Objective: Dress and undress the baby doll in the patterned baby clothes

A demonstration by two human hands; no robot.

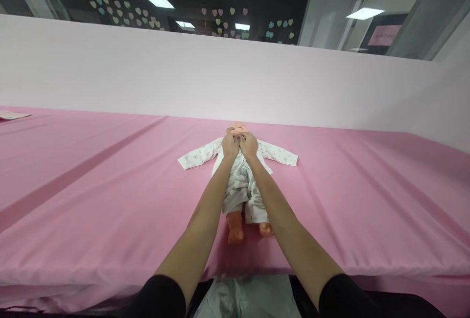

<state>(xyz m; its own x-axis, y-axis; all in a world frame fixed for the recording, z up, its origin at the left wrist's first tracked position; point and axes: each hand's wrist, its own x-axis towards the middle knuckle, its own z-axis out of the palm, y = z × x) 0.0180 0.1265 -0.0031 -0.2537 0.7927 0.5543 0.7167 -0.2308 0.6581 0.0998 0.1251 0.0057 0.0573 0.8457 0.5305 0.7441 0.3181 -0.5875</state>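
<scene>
My left hand (229, 145) and right hand (249, 145) pinch the collar of the white printed cotton babysuit (240, 173) on the peach plastic doll (238, 129), lying directly beneath them on the pink cloth-covered table (91, 186).

Doll (240, 188) lies on its back on pink table cover (110, 186), feet toward the viewer, in white printed baby suit (242, 181) w/ sleeves spread flat. Left hand (230, 145) & right hand (248, 145) side by side, touching, pinching suit at the neck, just below doll's head
</scene>
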